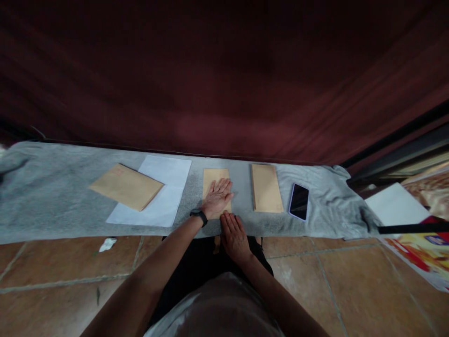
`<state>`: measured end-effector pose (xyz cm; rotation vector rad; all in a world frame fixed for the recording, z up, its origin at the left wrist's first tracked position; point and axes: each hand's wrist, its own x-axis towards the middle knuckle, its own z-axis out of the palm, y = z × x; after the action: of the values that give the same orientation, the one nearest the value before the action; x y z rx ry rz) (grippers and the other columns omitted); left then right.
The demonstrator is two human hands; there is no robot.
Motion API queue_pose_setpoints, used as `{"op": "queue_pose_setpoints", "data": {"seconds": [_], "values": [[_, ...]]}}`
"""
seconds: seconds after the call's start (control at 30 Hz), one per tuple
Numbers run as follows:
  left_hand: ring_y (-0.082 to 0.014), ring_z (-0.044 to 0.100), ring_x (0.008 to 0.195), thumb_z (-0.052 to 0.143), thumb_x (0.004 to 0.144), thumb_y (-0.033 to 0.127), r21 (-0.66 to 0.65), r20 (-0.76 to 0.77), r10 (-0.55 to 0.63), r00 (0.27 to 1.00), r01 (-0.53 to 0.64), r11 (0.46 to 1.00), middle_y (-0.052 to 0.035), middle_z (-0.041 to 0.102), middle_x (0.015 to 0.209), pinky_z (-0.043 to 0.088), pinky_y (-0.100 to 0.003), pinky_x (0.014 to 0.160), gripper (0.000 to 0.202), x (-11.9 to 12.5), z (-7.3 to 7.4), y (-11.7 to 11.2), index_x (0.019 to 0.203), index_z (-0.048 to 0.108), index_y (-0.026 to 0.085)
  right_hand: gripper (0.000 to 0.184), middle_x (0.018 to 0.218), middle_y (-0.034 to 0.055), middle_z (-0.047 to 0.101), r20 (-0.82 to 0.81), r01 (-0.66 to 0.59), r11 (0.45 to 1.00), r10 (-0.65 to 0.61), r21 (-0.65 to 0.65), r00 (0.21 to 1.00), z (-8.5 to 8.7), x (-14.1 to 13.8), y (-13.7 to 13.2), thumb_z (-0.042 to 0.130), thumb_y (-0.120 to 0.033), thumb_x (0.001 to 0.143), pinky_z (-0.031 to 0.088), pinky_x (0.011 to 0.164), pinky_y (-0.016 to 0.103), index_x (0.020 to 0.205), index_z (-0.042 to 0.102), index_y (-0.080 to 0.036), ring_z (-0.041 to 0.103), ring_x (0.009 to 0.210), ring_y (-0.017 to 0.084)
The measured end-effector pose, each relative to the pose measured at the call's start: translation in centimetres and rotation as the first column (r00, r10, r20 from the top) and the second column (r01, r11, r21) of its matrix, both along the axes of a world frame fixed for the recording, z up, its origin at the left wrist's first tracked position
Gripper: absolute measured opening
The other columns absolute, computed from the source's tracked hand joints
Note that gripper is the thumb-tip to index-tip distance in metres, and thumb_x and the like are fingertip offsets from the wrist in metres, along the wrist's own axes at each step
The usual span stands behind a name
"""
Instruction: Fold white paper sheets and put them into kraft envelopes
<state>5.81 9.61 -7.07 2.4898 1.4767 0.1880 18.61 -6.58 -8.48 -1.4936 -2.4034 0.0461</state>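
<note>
Left hand (218,199): palm down, flat, fingers slightly spread; pressing nothing between fingertips
Tan rectangular paper envelope (209,177): directly under left hand, lying flat; far end and left side show past the fingers
Right hand (235,238): fingers straight, close together, at the envelope's near right corner; just behind and right of left hand; whether fingertips touch the paper, cannot tell
Black wristwatch (199,216): on left wrist
Tan paper envelope stack (266,188): right of both hands, apart; count unclear
Black-screened phone with lilac edge (299,202): farther right of right hand, past the stack
White paper sheets (171,185): left of left hand
Tan envelope pile with reddish print (126,186): farther left, tilted, partly over the sheets
Grey cloth cover (63,187): beneath all the paper and the phone
</note>
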Motion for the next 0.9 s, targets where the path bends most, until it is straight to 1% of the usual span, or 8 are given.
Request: {"op": "queue_pose_setpoints", "data": {"seconds": [0.07,0.2,0.27,0.33,0.47,0.63,0.77,0.9], "values": [[-0.0223,0.015,0.156,0.021,0.104,0.048,-0.024,-0.003,-0.031,1.0,0.031,0.999,-0.0047,0.029,0.166,0.007,-0.05,0.127,0.061,-0.4,0.0,-1.3,0.158,0.031,0.02,0.069,0.158,0.018,0.042,-0.001,-0.003,1.0,0.003,0.003,1.0,0.0,0.0,0.0,0.051,-0.018,0.092,0.026,0.124,0.048,0.156,0.031,-0.004,0.034,0.149,0.027],[-0.0212,0.015,0.156,0.022,0.104,0.049,-0.071,-0.007,-0.073,0.997,0.072,0.995,-0.005,0.027,0.166,0.008,-0.047,0.128,0.063,-1.2,0.0,-4.0,0.159,0.028,0.019,0.061,0.152,0.0206,0.049,-0.032,-0.001,1.0,0.002,0.008,0.999,-0.1,0.1,-0.1,0.055,-0.023,0.092,0.027,0.125,0.047,0.148,0.045,-0.002,0.037,0.146,0.029],[-0.021,0.016,0.156,0.023,0.104,0.049,-0.058,0.004,-0.09,0.996,0.09,0.994,-0.0054,0.027,0.166,0.009,-0.047,0.128,0.063,-1.6,0.1,-5.4,0.159,0.026,0.019,0.058,0.149,0.0216,0.053,-0.047,0.0,1.0,0.0,0.009,0.999,-0.3,0.1,-0.1,0.057,-0.022,0.09,0.027,0.124,0.047,0.144,0.049,-0.001,0.04,0.145,0.029],[-0.0211,0.017,0.156,0.024,0.105,0.05,-0.031,0.015,-0.107,0.994,0.108,0.994,-0.0069,0.028,0.166,0.01,-0.048,0.127,0.063,-2.0,0.2,-6.7,0.16,0.026,0.018,0.058,0.148,0.0213,0.053,-0.058,0.003,1.0,-0.002,0.012,0.998,-0.5,0.0,-0.1,0.056,-0.02,0.089,0.029,0.124,0.047,0.143,0.05,-0.002,0.042,0.144,0.029],[-0.0216,0.024,0.154,0.026,0.105,0.05,0.027,0.018,-0.136,0.991,0.135,0.99,-0.0108,0.034,0.163,0.015,-0.047,0.127,0.063,-3.2,0.3,-8.9,0.158,0.031,0.015,0.066,0.156,0.0185,0.044,-0.067,0.002,1.0,0.0,0.026,0.998,-0.8,0.0,-0.1,0.055,-0.018,0.087,0.03,0.123,0.049,0.15,0.043,-0.003,0.035,0.148,0.029],[-0.0237,0.026,0.153,0.033,0.103,0.052,0.156,0.007,-0.131,0.991,0.128,0.979,-0.0137,0.035,0.162,0.019,-0.046,0.126,0.066,-4.8,0.3,-11.7,0.157,0.033,0.013,0.066,0.16,0.0159,0.038,-0.056,0.006,1.0,-0.006,0.011,0.998,-0.6,0.0,-0.1,0.048,-0.02,0.093,0.025,0.125,0.048,0.155,0.033,-0.005,0.03,0.151,0.027],[-0.0247,0.028,0.152,0.037,0.102,0.051,0.195,-0.006,-0.077,0.997,0.077,0.978,-0.0146,0.037,0.161,0.022,-0.046,0.126,0.067,-5.8,0.5,-13.5,0.156,0.033,0.012,0.069,0.162,0.0156,0.034,-0.049,0.006,1.0,-0.007,-0.02,0.999,-0.4,0.1,-0.1,0.048,-0.021,0.093,0.023,0.125,0.048,0.157,0.029,-0.006,0.029,0.152,0.027],[-0.0283,0.031,0.151,0.038,0.101,0.051,0.206,-0.001,0.02,1.0,-0.02,0.978,-0.0192,0.039,0.159,0.027,-0.048,0.123,0.069,-6.5,0.6,-14.7,0.154,0.035,0.007,0.072,0.162,0.0171,0.033,-0.051,0.025,0.999,-0.026,-0.023,0.998,-0.4,0.2,-0.5,0.048,-0.02,0.092,0.025,0.124,0.049,0.158,0.026,-0.005,0.029,0.151,0.028]]}}
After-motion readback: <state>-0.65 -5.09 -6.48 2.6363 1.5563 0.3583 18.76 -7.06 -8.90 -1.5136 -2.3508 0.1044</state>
